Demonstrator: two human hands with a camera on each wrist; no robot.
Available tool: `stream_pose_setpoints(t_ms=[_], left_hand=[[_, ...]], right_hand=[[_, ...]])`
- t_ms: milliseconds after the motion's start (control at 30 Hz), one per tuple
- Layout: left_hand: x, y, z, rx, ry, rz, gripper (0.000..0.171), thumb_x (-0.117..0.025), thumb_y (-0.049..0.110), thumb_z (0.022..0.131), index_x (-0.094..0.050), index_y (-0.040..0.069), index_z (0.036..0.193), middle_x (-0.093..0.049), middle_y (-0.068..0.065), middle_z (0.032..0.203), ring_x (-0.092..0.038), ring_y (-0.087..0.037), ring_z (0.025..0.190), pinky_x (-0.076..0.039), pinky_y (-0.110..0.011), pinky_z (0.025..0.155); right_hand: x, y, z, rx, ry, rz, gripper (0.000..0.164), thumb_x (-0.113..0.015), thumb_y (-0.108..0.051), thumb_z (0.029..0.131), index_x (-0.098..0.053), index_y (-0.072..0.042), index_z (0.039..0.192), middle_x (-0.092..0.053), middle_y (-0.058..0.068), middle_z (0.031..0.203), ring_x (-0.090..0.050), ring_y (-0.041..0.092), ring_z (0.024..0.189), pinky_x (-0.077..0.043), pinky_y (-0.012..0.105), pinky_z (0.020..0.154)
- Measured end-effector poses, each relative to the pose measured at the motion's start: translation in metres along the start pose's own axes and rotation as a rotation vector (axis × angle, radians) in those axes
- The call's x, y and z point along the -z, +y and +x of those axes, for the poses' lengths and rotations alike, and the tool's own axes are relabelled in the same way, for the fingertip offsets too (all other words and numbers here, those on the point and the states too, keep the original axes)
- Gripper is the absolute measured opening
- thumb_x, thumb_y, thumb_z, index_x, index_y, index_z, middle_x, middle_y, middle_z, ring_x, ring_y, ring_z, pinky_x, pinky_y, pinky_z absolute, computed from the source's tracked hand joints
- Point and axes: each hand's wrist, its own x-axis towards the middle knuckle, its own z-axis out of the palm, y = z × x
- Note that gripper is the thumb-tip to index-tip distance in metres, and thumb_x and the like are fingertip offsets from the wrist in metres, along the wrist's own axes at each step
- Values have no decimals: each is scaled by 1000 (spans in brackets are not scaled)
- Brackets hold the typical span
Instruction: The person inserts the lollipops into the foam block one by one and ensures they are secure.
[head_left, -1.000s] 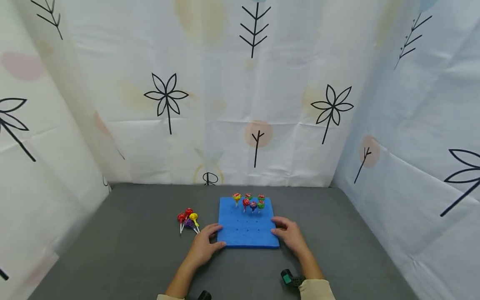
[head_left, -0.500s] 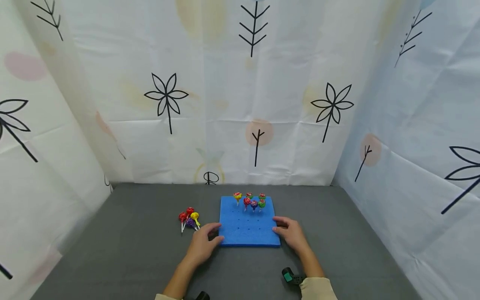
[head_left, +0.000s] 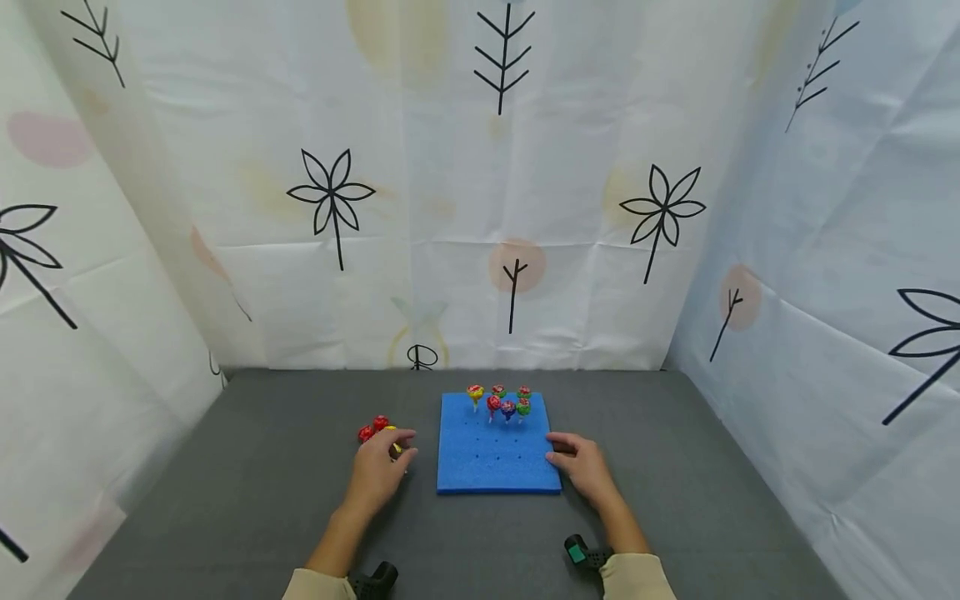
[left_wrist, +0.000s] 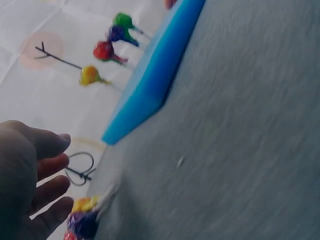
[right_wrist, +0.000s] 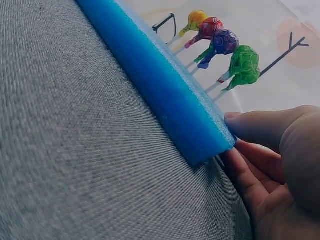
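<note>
My left hand [head_left: 377, 473] hovers over a small pile of wrapped lollipops [head_left: 365, 433] left of the blue foam board [head_left: 497, 475]. Its fingers are spread and loosely bent, and nothing is visible between them. In the left wrist view, yellow and purple lollipops [left_wrist: 84, 222] lie just beyond the fingertips, apart from them. My right hand [head_left: 587, 472] rests at the board's right edge. In the right wrist view, the thumb [right_wrist: 257, 125] touches the board's end, with relaxed fingers beside it. Several lollipops [right_wrist: 225, 41] stand upright in the board's far rows; small holes mark the nearer rows.
A grey cloth covers the table [head_left: 285, 492]. White patterned curtains [head_left: 420, 192] enclose the back and both sides. A black wrist camera [head_left: 375, 579] sits on the left wrist, another [head_left: 585, 552] on the right.
My left hand has left the board's left edge and moved leftward to the loose lollipops, partly covering them. The right hand stays at the board's right edge.
</note>
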Motion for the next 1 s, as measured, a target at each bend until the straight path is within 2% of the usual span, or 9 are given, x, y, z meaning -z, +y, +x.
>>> stream_pose_setpoints(t_ms=[133, 300, 533, 633, 767, 1000], left_hand=[[6, -13, 8, -32, 55, 39, 24, -82, 4, 76, -74, 6, 98, -63, -1, 81, -53, -13, 68, -47, -33, 61], [11, -27, 13, 8, 107, 64, 21, -81, 4, 77, -75, 6, 97, -62, -5, 82, -52, -19, 71, -43, -37, 62], [18, -44, 14, 68, 164, 28, 20, -79, 4, 79, -74, 5, 98, -65, -13, 103, -57, -35, 95, -46, -51, 78], [22, -47, 15, 87, 143, 30, 21, -78, 5, 81, -73, 5, 100, -64, -15, 108, -57, -36, 99, -44, -53, 78], [24, -53, 18, 125, 71, 32, 22, -76, 8, 83, -72, 5, 105, -64, -16, 112, -57, -37, 100, -46, -54, 79], [28, -67, 22, 286, -34, -58, 28, -72, 12, 89, -68, 3, 115, -62, -20, 112, -61, -34, 100, -49, -53, 82]], right_hand=[[2, 0, 0, 1, 8, 1, 30, -69, -1, 88, -67, 1, 118, -67, 14, 114, -62, 30, 106, -50, 46, 91], [2, 0, -1, 21, 9, 4, 30, -70, 0, 87, -68, 2, 116, -67, 15, 113, -62, 31, 105, -51, 46, 89], [0, 0, -1, 18, 8, 18, 30, -71, 0, 86, -68, 2, 116, -67, 15, 113, -63, 31, 105, -51, 46, 89], [0, 1, 0, 22, 5, 17, 30, -71, 1, 86, -68, 3, 116, -67, 16, 113, -63, 32, 105, -51, 46, 89], [1, 1, 0, 13, 13, 26, 30, -70, 1, 86, -68, 2, 116, -67, 15, 113, -62, 31, 105, -51, 46, 89], [0, -1, -1, 20, 15, 13, 30, -71, 0, 86, -67, 2, 116, -67, 16, 113, -62, 32, 105, -51, 46, 89]])
